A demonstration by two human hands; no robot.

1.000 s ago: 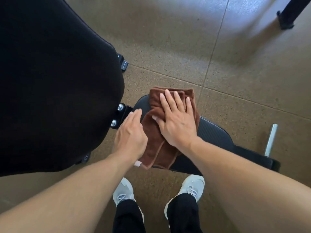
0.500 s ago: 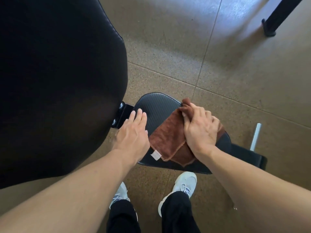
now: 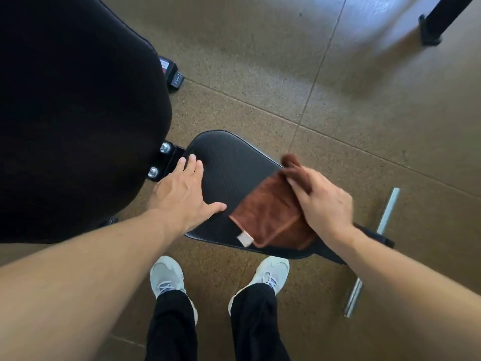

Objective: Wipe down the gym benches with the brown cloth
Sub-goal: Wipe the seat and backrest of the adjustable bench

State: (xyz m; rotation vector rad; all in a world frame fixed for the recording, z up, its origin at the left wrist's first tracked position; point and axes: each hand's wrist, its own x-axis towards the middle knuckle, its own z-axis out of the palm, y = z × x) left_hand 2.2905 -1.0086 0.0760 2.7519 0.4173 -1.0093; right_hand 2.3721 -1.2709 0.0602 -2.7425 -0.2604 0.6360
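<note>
The black textured bench seat (image 3: 229,168) lies below me, and the large black backrest (image 3: 73,113) fills the upper left. A folded brown cloth (image 3: 268,212) with a white tag lies on the right part of the seat. My right hand (image 3: 322,201) presses on the cloth's right side, fingers curled over its bunched top corner. My left hand (image 3: 184,194) rests flat on the seat's left edge, fingers apart, holding nothing.
Two bolts (image 3: 158,160) join seat and backrest. A silver bar (image 3: 372,254) sticks out of the bench frame at right. My white shoes (image 3: 166,277) stand just in front of the seat. A black equipment leg (image 3: 437,24) stands at top right on the brown floor.
My right hand has dragged the cloth from the seat's far left end across to its right side. The left hand has stayed on the seat's left edge.
</note>
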